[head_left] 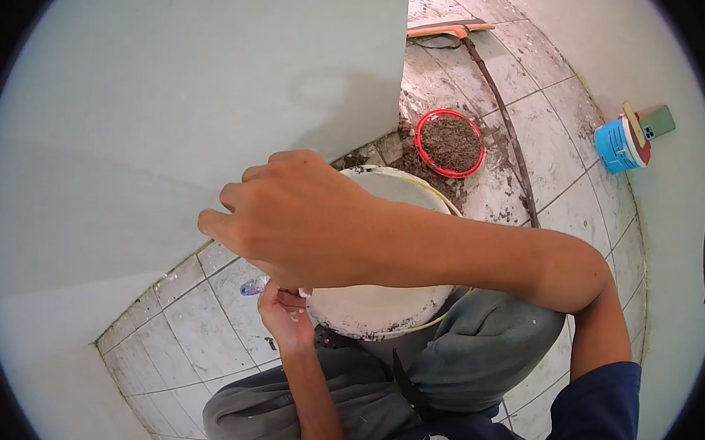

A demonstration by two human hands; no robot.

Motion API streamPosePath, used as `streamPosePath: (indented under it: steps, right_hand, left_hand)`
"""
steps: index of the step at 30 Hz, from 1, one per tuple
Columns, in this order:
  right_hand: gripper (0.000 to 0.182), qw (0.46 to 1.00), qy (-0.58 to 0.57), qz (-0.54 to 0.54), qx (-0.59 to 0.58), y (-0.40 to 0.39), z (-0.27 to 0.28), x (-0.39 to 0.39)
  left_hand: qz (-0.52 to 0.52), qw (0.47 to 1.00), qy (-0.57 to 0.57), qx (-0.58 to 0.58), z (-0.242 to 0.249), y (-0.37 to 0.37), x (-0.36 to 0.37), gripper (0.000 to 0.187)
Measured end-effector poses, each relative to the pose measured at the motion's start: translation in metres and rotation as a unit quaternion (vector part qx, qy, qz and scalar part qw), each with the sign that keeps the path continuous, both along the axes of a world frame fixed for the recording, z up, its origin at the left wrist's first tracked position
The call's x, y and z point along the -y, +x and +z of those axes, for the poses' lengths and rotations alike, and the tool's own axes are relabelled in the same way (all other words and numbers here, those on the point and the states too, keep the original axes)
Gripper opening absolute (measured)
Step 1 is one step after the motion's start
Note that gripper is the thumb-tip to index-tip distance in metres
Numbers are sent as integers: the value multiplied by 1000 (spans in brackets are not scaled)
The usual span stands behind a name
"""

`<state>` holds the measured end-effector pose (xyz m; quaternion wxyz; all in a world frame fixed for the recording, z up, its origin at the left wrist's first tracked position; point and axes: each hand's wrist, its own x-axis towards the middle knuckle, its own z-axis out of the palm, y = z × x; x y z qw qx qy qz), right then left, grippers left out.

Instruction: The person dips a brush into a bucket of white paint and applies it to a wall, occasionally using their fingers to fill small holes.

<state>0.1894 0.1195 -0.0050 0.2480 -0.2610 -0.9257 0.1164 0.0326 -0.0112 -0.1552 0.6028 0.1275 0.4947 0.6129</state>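
My right hand [285,212] is raised over the bucket's left side, back of the hand up and fingers curled. Whatever it grips, if anything, is hidden beneath it. Below it, my left hand [287,320] is closed around a tool with a clear, purplish handle [253,286], whose end sticks out to the left. White material shows at its fingertips and on the palm; the tool's far end is hidden. Between my legs stands a large white bucket [376,309] with a dark-smeared rim, partly covered by my right forearm.
A red-rimmed basin [422,154] of brown, crumbly material sits beyond the bucket on stained floor tiles [228,317]. A squeegee [487,80] with a long dark handle lies to its right. Against the right wall, a blue pail [615,146] bears a green phone [658,123]. A pale wall [177,75] rises on the left.
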Motion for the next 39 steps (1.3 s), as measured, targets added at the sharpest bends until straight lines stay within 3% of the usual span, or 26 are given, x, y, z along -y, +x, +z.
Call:
streamPosePath:
  steps: [4,7,13,19,25,39]
  right_hand:
    - [15,1000,2,-7,-7,0,1,1]
    - [13,999,-2,-17,-33,1,0,0]
    - [8,997,12,-39,-68,5,1,-4]
    - [10,992,39,-49,-112,4,5,-2]
    - [13,983,62,-68,-159,12,13,-9]
    - [15,983,47,-57,-166,11,13,-8]
  left_hand:
    - [38,998,15,38,15,11,-4,16]
    - [121,985,-29,122,20,10,-6,18]
    - [109,975,-24,191,17,4,1,14]
    - [168,969,-46,173,23,9,2,20]
    - [162,963,-69,206,25,6,5,30]
    - [119,976,-50,176,25,12,8,31]
